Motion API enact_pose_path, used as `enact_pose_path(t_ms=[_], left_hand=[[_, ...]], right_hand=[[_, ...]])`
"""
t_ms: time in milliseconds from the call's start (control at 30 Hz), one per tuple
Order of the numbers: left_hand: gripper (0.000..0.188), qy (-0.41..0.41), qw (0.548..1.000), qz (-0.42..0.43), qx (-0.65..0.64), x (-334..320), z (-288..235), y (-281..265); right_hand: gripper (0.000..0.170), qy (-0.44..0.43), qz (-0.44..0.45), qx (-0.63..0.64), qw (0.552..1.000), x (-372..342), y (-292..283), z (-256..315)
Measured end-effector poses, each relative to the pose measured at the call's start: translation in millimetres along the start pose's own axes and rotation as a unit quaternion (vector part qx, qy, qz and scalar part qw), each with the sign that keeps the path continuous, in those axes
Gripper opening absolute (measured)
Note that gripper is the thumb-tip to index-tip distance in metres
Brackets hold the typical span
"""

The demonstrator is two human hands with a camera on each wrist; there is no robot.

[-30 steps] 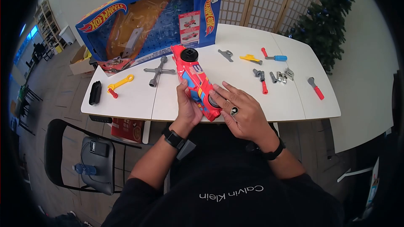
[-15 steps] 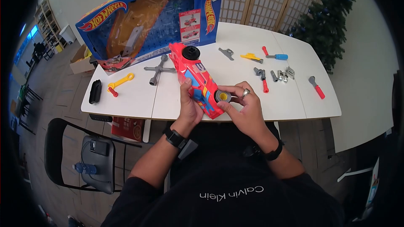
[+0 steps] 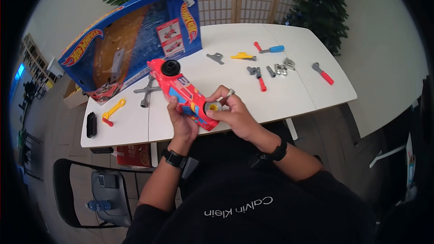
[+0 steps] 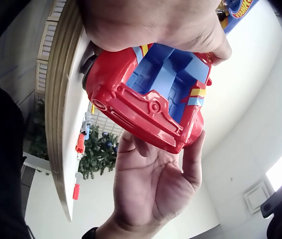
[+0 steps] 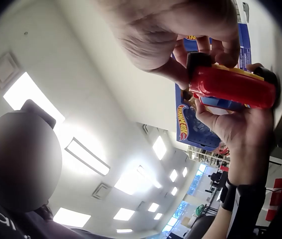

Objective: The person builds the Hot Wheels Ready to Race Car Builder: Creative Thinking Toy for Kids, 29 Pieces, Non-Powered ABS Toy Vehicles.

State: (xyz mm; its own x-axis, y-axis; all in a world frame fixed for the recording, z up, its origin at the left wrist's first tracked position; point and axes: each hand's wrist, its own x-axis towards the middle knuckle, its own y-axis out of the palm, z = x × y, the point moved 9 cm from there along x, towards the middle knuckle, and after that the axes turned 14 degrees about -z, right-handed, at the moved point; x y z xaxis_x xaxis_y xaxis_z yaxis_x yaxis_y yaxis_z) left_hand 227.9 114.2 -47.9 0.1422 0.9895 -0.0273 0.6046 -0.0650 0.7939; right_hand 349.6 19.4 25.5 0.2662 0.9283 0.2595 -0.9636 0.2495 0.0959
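My left hand (image 3: 184, 129) grips a red toy car (image 3: 183, 94) from beneath and the side, its thumb along the car's flank. The car is tilted, with a black wheel (image 3: 171, 68) at its far end showing. At the near end my right hand (image 3: 240, 116) pinches a grey wheel with a yellow centre (image 3: 213, 107) between thumb and fingers, right against the car's side. In the left wrist view the car's red end (image 4: 146, 117) and blue inside (image 4: 168, 74) face the camera. The right wrist view shows the right fingers over a dark wheel (image 5: 199, 60).
A blue toy box (image 3: 185, 40) stands at the table's back left. A grey cross wrench (image 3: 146, 94), yellow wrench (image 3: 115, 108) and black part (image 3: 91, 124) lie on the left. Toward the right are a blue-handled screwdriver (image 3: 273, 49), silver parts (image 3: 281, 69) and a red-handled tool (image 3: 324, 75).
The right fingers, earlier laid flat over the wheel, now pinch it at its rim. The head view has turned, so the car and table appear shifted left.
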Motion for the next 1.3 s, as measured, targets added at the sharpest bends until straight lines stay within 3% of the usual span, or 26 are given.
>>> enact_pose_path(t_ms=[33,67,133,267,333,400,433,500,533,600,633,700,933,1233,1300], left_hand=[[0.064,-0.011,1.000,0.001,-0.006,1,3,-1],[0.064,-0.020,1.000,0.000,-0.011,2,4,-1],[0.063,-0.021,1.000,0.008,-0.006,1,5,2],[0.056,-0.029,0.999,-0.011,-0.013,0,3,1],[0.057,-0.028,0.999,-0.025,-0.016,0,2,-1],[0.058,-0.035,0.999,-0.017,-0.021,2,4,-2],[0.058,-0.044,0.999,-0.007,-0.025,3,6,-3],[0.061,-0.054,0.998,-0.004,-0.030,4,8,-7],[0.063,-0.065,0.997,0.003,-0.033,5,9,-7],[0.064,-0.064,0.997,0.002,-0.030,7,10,-8],[0.065,-0.066,0.997,-0.001,-0.026,7,11,-10],[0.066,-0.061,0.998,-0.006,-0.019,6,11,-10],[0.067,-0.052,0.999,-0.002,-0.014,4,8,-6],[0.068,-0.066,0.998,0.000,-0.015,4,10,-7],[0.066,-0.058,0.998,-0.009,-0.010,1,8,-3]], right_hand=[[0.025,0.023,-0.022,-0.045,0.998,-5,-2,2],[0.030,-0.088,-0.051,-0.150,0.983,-5,-2,13],[0.035,-0.180,-0.051,-0.239,0.953,-13,2,25],[0.042,-0.184,-0.067,-0.189,0.962,-12,-4,31],[0.046,-0.107,-0.031,-0.276,0.955,-4,-22,37],[0.038,-0.143,-0.086,-0.335,0.927,20,-65,42],[0.035,-0.132,-0.130,-0.409,0.893,32,-92,40],[0.031,-0.189,-0.194,-0.606,0.748,43,-135,37],[0.032,-0.185,-0.203,-0.649,0.710,51,-153,26],[0.038,-0.111,-0.205,-0.654,0.720,64,-169,16],[0.038,-0.114,-0.204,-0.653,0.720,67,-170,14],[0.037,-0.010,-0.182,-0.681,0.710,73,-176,-4],[0.039,0.013,-0.206,-0.684,0.700,82,-186,-23],[0.023,0.016,-0.218,-0.654,0.724,85,-188,-21],[0.021,-0.026,-0.281,-0.631,0.722,83,-194,-11]])
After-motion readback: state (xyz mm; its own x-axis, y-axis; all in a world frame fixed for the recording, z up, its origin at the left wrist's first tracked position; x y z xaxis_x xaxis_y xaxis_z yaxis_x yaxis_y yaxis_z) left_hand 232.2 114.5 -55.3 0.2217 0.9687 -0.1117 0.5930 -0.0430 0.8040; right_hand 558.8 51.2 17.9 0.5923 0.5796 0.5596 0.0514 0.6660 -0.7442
